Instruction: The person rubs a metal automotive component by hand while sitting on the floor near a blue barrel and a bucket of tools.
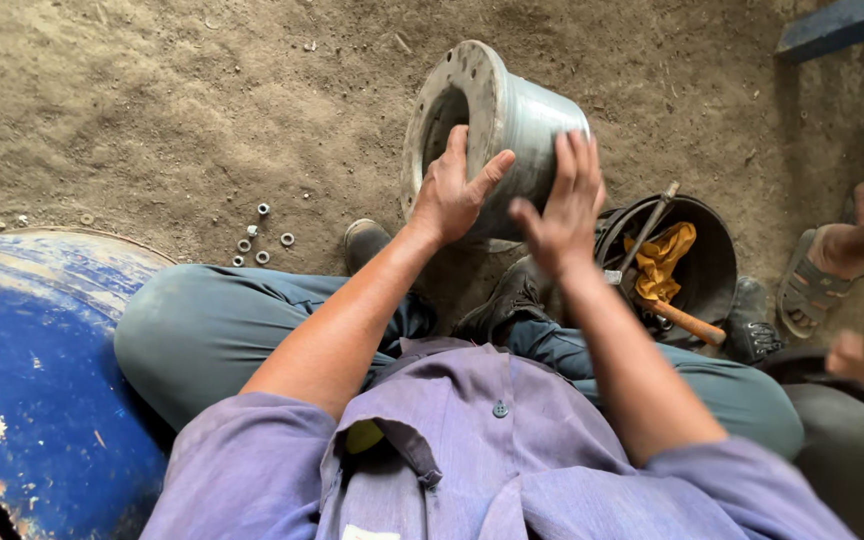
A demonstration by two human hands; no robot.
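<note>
The left hand [452,195] lies flat against the near side of a grey metal hub [497,125], fingers stretched up over the edge of its wide flange and thumb spread to the right; it presses on the part rather than closing around it. The right hand [562,205] is open too, fingers spread and pointing up, its fingertips against the hub's smooth cylindrical barrel. The two hands sit close together, side by side, with the hub just beyond and above them. The hub lies on its side on the dirt floor [152,100], its flange with bolt holes facing left and its hollow bore showing.

Below the hands are the person's dark shoes [497,300], grey-green trousers and purple shirt. To the right stands a black bucket [712,260] holding a yellow rag [664,258] and a wooden-handled tool [687,322]. A few small nuts [262,240] lie on the floor to the left, near a blue drum [32,370]. Another person's sandalled foot [812,285] is at the far right.
</note>
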